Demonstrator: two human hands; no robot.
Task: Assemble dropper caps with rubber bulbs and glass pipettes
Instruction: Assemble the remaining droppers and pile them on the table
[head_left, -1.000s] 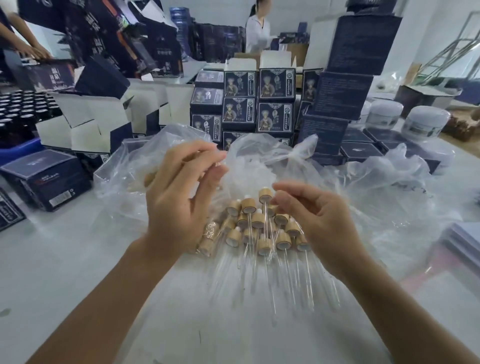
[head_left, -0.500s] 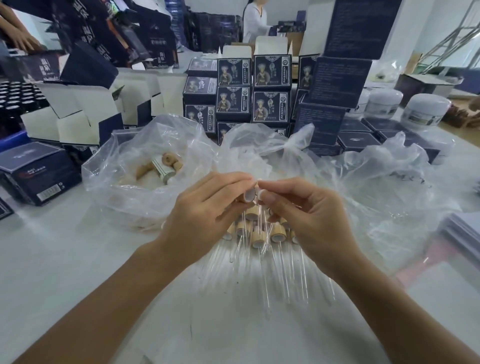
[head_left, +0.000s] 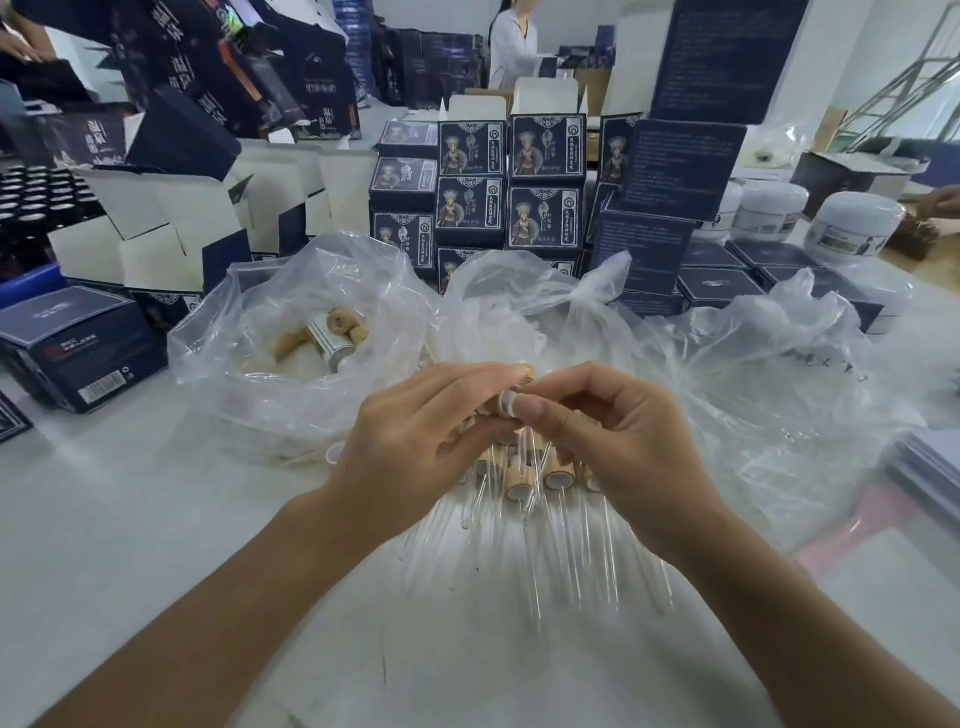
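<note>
- Worktop (head_left: 130, 519), nearest zone: both forearms enter from the bottom edge and converge at centre frame, above a group of finished droppers.
- Finished droppers (head_left: 519, 486): wood-coloured caps with glass pipettes fitted, lying on clear plastic, pipette tips pointing toward the person. Judged as completed output; the exact count cannot be read, as the hands cover part of the group.
- Left hand (head_left: 415, 441): fingers curled, fingertips gripping a wood-coloured cap (head_left: 527, 373) of which only an edge shows.
- Right hand (head_left: 613, 441): thumb and forefinger pinch a pale rubber bulb (head_left: 508, 404) directly against that cap. The remaining fingers are curled loosely.
- Step in hand, as a judgement: seating the bulb into the cap. No pipette is seen on this unit, so it appears to be left to fit.
- Left plastic bag (head_left: 249, 395), just beyond the hands: loose caps (head_left: 291, 340) remain, so further units are outstanding.
- Centre plastic bag (head_left: 519, 291): whitish contents, probably bulbs; too blurred to confirm.
- Rear zone: stacked dark printed boxes (head_left: 511, 187) and white jars (head_left: 854, 223), not involved.
</note>
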